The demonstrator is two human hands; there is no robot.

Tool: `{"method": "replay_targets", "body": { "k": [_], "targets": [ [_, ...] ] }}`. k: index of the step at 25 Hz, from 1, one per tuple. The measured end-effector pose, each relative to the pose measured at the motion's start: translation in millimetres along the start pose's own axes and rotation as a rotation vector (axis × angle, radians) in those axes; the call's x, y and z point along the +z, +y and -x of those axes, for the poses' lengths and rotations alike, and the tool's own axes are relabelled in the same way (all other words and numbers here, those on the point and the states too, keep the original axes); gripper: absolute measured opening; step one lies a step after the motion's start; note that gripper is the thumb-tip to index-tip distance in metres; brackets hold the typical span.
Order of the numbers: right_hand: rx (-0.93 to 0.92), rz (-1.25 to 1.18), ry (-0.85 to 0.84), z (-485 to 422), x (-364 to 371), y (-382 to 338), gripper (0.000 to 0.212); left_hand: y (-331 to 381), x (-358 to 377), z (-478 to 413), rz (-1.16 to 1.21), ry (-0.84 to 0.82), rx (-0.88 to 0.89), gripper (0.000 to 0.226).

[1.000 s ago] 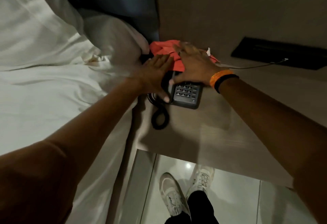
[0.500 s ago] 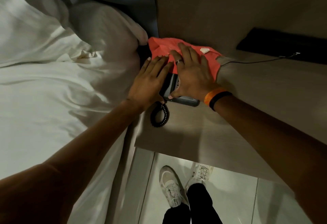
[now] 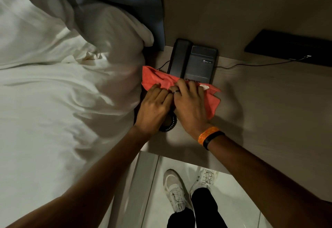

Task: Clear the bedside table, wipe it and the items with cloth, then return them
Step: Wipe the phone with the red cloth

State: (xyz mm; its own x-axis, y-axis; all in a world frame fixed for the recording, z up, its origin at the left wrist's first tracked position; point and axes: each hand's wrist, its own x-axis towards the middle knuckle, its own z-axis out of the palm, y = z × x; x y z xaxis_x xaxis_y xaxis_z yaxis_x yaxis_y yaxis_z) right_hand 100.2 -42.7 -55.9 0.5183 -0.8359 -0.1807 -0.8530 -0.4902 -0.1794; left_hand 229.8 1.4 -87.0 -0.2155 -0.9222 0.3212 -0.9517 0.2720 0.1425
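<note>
A dark desk telephone sits at the far left corner of the bedside table, against the wall. An orange cloth drapes over its near edge, hiding the keypad. The right hand presses flat on the cloth, fingers loosely spread; the left hand lies alongside, fingers extended, covering part of the coiled cord.

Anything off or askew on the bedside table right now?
Nothing damaged or spilled. The telephone sits square against the wall, handset in its cradle. The orange cloth lies over its front edge under both hands (left hand, right hand); the coiled cord bunches at the table edge near the bed.
</note>
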Motion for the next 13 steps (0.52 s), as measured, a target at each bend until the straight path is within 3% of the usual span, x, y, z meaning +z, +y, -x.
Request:
{"method": "replay_targets", "body": {
  "k": [3, 7, 11, 13],
  "targets": [
    [-0.027, -0.05, -0.073, 6.3, -3.6, -3.5, 0.03, 7.8, -10.6, 5.7, 0.019, -0.076, 0.01, 0.018],
    [-0.032, -0.208, -0.145, 17.4, -23.4, 15.7, 0.038, 19.7, -31.9, 5.7, 0.03, -0.142, 0.059, 0.023],
    [0.136, -0.334, 0.163, 0.8, -53.5, 60.5, 0.043, 28.8, -38.4, -71.2, 0.06, 0.051, 0.128, 0.014],
    [0.161, -0.276, 0.241, -17.5, -61.4, 82.5, 0.057, 22.8, -32.3, -110.7, 0.02, -0.015, 0.075, 0.029]
  ]
}}
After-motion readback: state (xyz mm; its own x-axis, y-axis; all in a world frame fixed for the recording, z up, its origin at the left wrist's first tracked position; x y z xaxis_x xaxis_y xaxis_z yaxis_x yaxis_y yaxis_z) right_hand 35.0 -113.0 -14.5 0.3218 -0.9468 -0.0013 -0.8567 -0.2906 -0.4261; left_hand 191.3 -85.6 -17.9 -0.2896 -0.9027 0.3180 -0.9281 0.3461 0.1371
